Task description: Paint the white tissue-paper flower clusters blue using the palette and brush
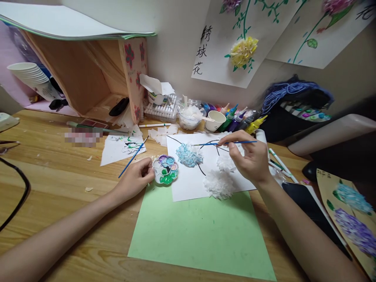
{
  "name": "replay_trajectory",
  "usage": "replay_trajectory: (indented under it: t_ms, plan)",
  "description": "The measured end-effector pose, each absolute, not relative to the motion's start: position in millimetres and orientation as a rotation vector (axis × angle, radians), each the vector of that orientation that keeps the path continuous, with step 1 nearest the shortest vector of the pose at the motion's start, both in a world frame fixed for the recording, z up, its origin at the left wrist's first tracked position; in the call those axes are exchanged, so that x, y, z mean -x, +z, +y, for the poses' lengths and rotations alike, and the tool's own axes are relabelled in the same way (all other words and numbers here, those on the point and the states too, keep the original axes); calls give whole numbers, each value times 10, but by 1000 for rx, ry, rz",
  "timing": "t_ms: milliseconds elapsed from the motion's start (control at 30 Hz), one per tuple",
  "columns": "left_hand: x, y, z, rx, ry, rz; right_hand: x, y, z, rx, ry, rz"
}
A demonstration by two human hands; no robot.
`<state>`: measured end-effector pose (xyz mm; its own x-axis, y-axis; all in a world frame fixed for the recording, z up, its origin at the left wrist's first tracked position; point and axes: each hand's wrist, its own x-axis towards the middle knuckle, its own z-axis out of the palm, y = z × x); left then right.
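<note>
My right hand [246,156] pinches a thin blue paintbrush [235,142], its tip at the top edge of a blue-painted paper flower [189,154]. That flower sits on a white sheet [188,188] with black branch lines. Two unpainted white flowers, one nearer [219,184] and one partly behind my hand [226,162], are on the same sheet. With closed fingers my left hand [139,174] grips the rim of a small flower-shaped paint palette [166,169], which has green, blue and purple paint in its wells.
Green paper [199,235] lies under the white sheet. Another blue brush [132,157] rests beside a paint-marked scrap [117,149]. Behind stand a bowl of white paper bits [190,117], a paper cup [215,120] and paint bottles [235,121]. A cardboard box [88,74] is at the left.
</note>
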<state>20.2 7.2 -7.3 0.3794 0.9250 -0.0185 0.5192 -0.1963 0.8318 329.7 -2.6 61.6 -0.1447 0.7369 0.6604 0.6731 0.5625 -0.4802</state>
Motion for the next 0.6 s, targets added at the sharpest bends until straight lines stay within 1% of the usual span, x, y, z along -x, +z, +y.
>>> replay_trajectory:
  t_ms: [300,600]
  plan:
    - [-208,-61,73,-1864,636,1268,-3261,594,3,1075,-44,-1965]
    - [-193,-76,74,-1881,650,1255,-3273,581,18,1026,-58,-2009]
